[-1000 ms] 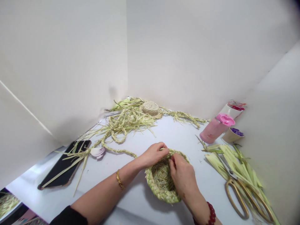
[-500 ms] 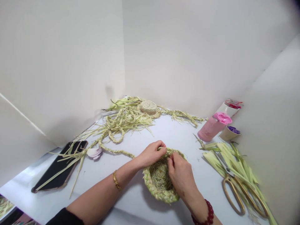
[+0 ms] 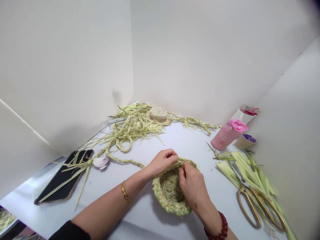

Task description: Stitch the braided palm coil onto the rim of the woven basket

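Note:
A small round woven straw basket [image 3: 172,186] of coiled green braid stands on the white table, its hollow facing me. My left hand [image 3: 163,161] is closed at the basket's far rim, fingers pinched around the braid there. My right hand [image 3: 192,181] pinches the rim at the right, its fingertips inside the edge; whether a needle or thread is between them I cannot make out. From under my left wrist a long straw braid [image 3: 127,162] runs left to a heap of braided strands [image 3: 125,128].
A small straw hat [image 3: 158,115] sits at the back. On the left lie a black phone [image 3: 63,176] and a pale purple-white shell-like piece [image 3: 101,163]. To the right are gold-handled scissors [image 3: 250,191], corn husks [image 3: 252,170], a pink bottle [image 3: 223,136] and a cup of purple material [image 3: 246,141].
My left hand's fingers have shifted slightly at the rim. The basket and my right hand have barely moved.

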A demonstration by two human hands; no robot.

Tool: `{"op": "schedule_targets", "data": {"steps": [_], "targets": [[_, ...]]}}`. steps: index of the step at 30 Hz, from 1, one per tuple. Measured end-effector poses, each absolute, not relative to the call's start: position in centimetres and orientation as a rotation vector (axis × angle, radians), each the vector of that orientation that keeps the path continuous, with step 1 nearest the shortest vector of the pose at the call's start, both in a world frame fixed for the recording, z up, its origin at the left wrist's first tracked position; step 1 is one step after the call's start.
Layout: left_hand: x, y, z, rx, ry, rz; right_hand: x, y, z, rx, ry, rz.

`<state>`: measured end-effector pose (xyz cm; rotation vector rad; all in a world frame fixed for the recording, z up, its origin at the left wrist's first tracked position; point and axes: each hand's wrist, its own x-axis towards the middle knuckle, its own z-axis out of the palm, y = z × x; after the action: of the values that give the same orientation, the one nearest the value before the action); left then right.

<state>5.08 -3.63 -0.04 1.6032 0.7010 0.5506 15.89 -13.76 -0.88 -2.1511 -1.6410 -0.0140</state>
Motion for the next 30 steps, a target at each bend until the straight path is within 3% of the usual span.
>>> {"op": "schedule_targets", "data": {"steps": [30], "targets": [[4.63, -3.16, -0.51, 1.382, 0.656, 0.487, 16.12, -13.34, -1.41, -2.06, -1.606, -0.048]]}}
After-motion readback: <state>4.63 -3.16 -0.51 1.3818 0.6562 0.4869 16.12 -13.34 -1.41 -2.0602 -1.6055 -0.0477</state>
